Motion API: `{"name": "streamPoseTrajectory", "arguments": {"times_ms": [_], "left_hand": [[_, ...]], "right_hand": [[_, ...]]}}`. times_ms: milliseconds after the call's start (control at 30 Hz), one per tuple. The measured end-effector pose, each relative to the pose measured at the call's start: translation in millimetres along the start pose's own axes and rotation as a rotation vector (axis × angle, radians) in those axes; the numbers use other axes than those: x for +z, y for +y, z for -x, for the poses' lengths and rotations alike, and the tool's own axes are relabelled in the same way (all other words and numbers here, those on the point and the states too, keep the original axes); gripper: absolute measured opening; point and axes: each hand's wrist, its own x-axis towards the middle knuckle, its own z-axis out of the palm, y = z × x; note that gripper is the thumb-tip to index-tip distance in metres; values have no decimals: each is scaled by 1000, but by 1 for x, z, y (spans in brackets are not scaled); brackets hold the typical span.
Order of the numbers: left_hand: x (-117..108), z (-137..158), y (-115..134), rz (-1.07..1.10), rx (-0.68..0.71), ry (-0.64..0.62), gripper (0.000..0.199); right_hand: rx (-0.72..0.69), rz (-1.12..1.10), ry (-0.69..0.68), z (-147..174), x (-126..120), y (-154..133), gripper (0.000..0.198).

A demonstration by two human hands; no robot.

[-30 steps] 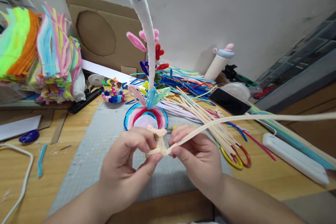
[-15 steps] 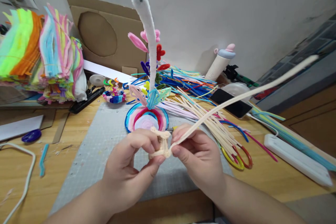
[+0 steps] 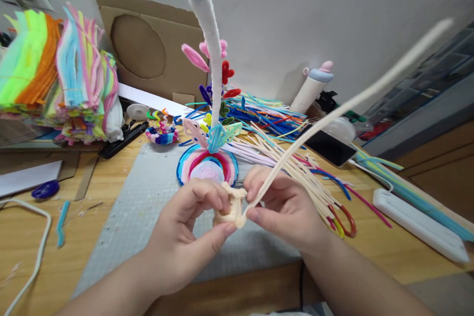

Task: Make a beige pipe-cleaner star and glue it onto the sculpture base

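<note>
Between thumb and fingers, my left hand (image 3: 200, 222) grips a small cream frame bent from pipe cleaners (image 3: 237, 205), partly hidden by the fingers. My right hand (image 3: 281, 207) pinches a long cream pipe cleaner (image 3: 322, 126) close to where it meets the frame's right side. Its free end sweeps up to the upper right. Just behind my hands is a round, multicoloured pipe-cleaner base (image 3: 181, 165). A tall white fuzzy stem (image 3: 213, 44) stands behind that base, with pink, red and purple flower shapes around it.
A grey cutting mat (image 3: 118, 237) lies beneath my hands. Loose cream pipe cleaners (image 3: 301, 177) spread to the right, near a black phone (image 3: 329, 145) and a white power strip (image 3: 418, 224). Bundled coloured pipe cleaners (image 3: 33, 59) are stacked at left. Cardboard (image 3: 170, 39) leans on the wall.
The long pipe cleaner's free end has swung upward, so it slopes more steeply. Both hands and the small frame have shifted slightly to the right, still gripping.
</note>
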Motion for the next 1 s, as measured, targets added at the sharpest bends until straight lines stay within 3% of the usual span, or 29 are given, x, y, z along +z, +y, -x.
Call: {"name": "streamPoseTrajectory", "arguments": {"times_ms": [333,533,1000], "left_hand": [[-3,1,2,-15,-40,-97,21],[-4,1,3,-26,-43,-111,21],[-4,1,3,-83,-28,-99,21]], "right_hand": [[-127,311,-223,-7,-22,-18,12],[-183,411,-219,-7,-19,-22,12],[-141,439,-200,-1,-17,-18,16]]}}
